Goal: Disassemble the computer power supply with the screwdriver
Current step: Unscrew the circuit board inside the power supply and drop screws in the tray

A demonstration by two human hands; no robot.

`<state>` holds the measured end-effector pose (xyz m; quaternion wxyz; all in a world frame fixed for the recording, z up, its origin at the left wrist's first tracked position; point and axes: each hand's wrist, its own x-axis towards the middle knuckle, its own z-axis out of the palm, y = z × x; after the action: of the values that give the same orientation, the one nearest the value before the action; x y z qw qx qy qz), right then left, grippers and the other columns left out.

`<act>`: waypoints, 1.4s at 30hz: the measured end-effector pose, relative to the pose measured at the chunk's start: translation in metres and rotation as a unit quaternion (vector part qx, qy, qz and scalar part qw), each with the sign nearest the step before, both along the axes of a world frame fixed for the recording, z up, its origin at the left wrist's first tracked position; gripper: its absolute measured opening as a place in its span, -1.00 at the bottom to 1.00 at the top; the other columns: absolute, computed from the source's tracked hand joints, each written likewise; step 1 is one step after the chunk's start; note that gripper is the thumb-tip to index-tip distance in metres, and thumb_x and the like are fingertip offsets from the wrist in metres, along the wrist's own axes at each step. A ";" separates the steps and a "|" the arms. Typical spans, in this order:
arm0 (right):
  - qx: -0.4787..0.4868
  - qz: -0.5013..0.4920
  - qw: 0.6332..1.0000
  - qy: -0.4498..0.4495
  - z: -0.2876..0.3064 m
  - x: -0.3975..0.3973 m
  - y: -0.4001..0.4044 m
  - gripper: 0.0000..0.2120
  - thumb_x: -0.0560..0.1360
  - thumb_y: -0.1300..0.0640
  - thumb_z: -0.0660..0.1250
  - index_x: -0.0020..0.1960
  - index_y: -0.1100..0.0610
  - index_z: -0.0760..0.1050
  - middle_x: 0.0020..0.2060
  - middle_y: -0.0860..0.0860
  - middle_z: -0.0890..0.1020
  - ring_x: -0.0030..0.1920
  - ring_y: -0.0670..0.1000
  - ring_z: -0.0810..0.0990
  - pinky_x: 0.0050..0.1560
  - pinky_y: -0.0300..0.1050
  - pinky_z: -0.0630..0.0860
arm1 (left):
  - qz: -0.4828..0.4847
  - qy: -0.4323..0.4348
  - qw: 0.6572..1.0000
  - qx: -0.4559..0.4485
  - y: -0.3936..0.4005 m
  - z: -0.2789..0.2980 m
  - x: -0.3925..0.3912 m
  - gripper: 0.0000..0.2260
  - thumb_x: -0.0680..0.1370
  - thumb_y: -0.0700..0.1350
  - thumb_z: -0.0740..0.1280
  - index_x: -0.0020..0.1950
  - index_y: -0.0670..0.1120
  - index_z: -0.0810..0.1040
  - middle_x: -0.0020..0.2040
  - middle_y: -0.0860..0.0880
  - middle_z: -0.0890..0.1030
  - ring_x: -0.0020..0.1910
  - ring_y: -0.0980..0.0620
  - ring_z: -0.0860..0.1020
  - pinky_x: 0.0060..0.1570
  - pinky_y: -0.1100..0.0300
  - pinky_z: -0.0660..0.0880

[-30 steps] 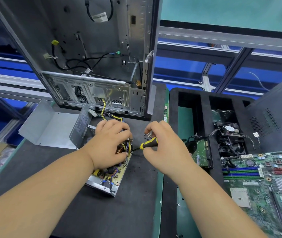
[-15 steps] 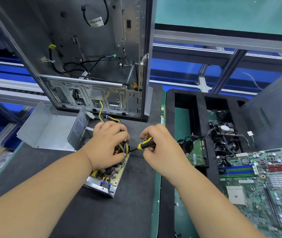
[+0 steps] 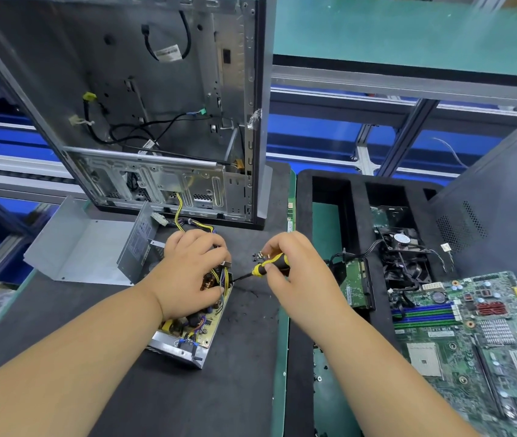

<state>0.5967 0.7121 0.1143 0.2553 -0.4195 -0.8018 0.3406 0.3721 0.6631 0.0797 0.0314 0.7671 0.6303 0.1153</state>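
The opened power supply [image 3: 188, 337] lies on the black mat, its yellow circuit board and coloured wires exposed in a metal base. My left hand [image 3: 188, 274] grips the top of its components and wires, fingers curled over them. My right hand [image 3: 295, 275] pinches the yellow-and-black screwdriver [image 3: 266, 267] by its handle. The dark shaft points left, with its tip at the right edge of the board, near my left fingertips. The detached grey cover [image 3: 93, 247] of the supply sits just left of it.
An empty upright computer case [image 3: 143, 99] stands right behind the supply, its cables trailing down. A few small screws [image 3: 258, 255] lie on the mat by my right hand. A black foam tray [image 3: 358, 216] holds a fan [image 3: 403, 257]; a motherboard [image 3: 478, 339] lies at the right.
Both hands stay on the supply and the screwdriver. My right hand's fingers have shifted slightly on the handle. The camera has tilted a little.
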 end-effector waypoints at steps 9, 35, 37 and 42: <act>0.005 0.035 0.999 -0.021 -0.005 -0.007 -0.005 -0.83 0.58 0.21 0.27 0.05 -0.05 0.42 0.02 -0.16 0.41 -0.06 -0.14 0.45 -0.15 -0.29 0.41 | 0.000 -0.006 1.000 0.002 0.000 0.001 0.000 -0.65 0.33 0.06 0.42 0.09 0.10 0.53 0.19 0.15 0.45 0.27 0.01 0.34 0.27 0.08 0.05; 0.009 0.054 0.998 -0.044 -0.001 -0.011 -0.006 -0.84 0.55 0.21 0.27 0.03 -0.03 0.44 -0.01 -0.13 0.40 -0.25 -0.10 0.44 -0.22 -0.20 0.39 | 0.000 -0.016 1.000 0.007 0.000 0.001 0.000 -0.65 0.32 0.05 0.46 0.09 0.10 0.54 0.19 0.14 0.46 0.28 0.01 0.34 0.26 0.07 0.05; 0.019 0.054 0.997 -0.051 -0.002 -0.012 -0.006 -0.85 0.55 0.21 0.26 0.03 -0.03 0.43 -0.01 -0.13 0.39 -0.27 -0.12 0.42 -0.24 -0.23 0.36 | 0.000 -0.014 1.000 0.005 0.000 0.001 0.000 -0.64 0.32 0.05 0.46 0.09 0.10 0.53 0.20 0.14 0.45 0.28 0.01 0.34 0.27 0.05 0.06; 0.034 0.038 0.997 -0.055 -0.001 -0.009 -0.005 -0.82 0.55 0.21 0.26 0.00 -0.07 0.41 -0.01 -0.16 0.38 -0.21 -0.17 0.43 -0.23 -0.35 0.36 | 0.000 -0.009 1.000 0.001 0.000 0.000 0.000 -0.64 0.32 0.06 0.45 0.09 0.11 0.53 0.20 0.14 0.45 0.29 0.00 0.34 0.28 0.02 0.08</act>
<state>0.5875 0.7074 0.1133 0.2123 -0.3973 -0.8412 0.2990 0.3718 0.6632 0.0794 0.0361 0.7661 0.6298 0.1226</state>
